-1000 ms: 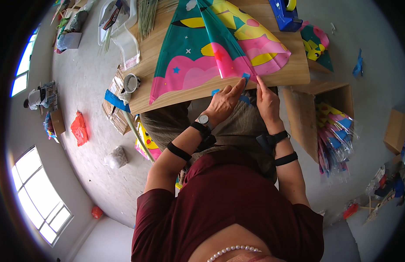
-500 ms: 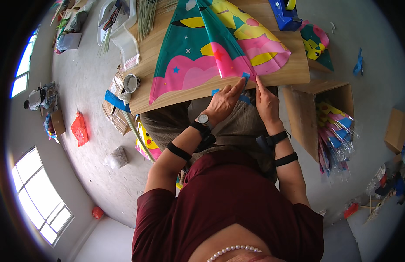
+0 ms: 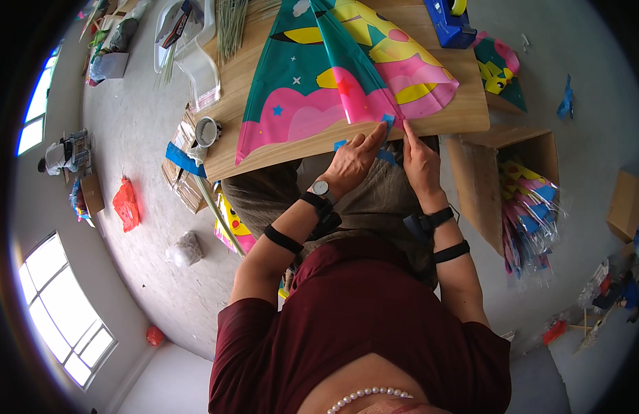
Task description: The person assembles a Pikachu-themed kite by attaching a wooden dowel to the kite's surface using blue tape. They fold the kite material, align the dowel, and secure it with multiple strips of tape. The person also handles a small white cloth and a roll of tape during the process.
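A green, pink and yellow cartoon-print kite (image 3: 292, 110) lies on the wooden table, one fold running down to its near edge. A piece of blue tape (image 3: 387, 120) sits on that edge. My left hand (image 3: 352, 165) is closed, its fingertips pressed together on the tape. Just to the right, my right hand (image 3: 423, 165) pinches the kite's edge, its index finger extended along the top. More blue shows below the table edge between my hands, partly hidden by the fingers.
A blue tape dispenser (image 3: 452, 24) stands at the table's far right. Thin sticks (image 3: 231, 31) and a white tray (image 3: 207, 45) lie far left. A roll of tape (image 3: 207, 131) rests at the left edge. To the right, an open cardboard box (image 3: 478, 186) holds several packed kites.
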A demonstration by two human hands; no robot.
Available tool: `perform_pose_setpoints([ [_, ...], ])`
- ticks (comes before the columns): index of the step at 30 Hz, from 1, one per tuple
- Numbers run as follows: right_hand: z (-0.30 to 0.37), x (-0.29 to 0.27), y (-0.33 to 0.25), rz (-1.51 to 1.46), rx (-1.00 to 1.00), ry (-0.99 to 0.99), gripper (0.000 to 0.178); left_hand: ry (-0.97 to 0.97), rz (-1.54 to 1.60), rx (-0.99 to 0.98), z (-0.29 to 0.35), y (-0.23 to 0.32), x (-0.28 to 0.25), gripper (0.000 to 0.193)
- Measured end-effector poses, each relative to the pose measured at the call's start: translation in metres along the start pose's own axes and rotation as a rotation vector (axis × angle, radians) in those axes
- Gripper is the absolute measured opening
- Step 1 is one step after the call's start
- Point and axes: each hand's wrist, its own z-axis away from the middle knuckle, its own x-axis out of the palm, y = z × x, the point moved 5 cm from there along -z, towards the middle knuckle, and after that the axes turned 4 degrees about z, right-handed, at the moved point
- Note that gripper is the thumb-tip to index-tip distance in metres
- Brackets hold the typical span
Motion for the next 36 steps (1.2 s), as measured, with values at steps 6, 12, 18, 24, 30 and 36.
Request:
perform_pose_setpoints([
  [6,0.0,0.0,0.0,-0.001,0.009,-0.008,0.043,0.035,-0.002,0.022,0.0,0.0,0.0,0.068],
  [12,0.0,0.001,0.001,0.005,0.018,-0.021,0.043,0.016,0.006,0.004,-0.001,0.0,-0.001,0.067],
  [18,-0.001,0.001,0.003,0.001,-0.033,0.052,0.042,0.022,0.017,0.007,0.0,0.0,-0.002,0.067],
  [24,-0.007,-0.003,-0.009,0.016,-0.03,0.026,0.047,-0.003,0.001,-0.005,0.0,0.001,-0.003,0.067],
  [30,-0.012,0.007,-0.017,0.226,-0.105,-0.259,0.068,0.014,0.04,-0.008,0.0,-0.001,0.0,0.067],
  [36,-0.015,0.012,-0.019,0.339,-0.106,-0.293,0.073,0.001,0.051,-0.034,-0.001,0.0,-0.001,0.066],
])
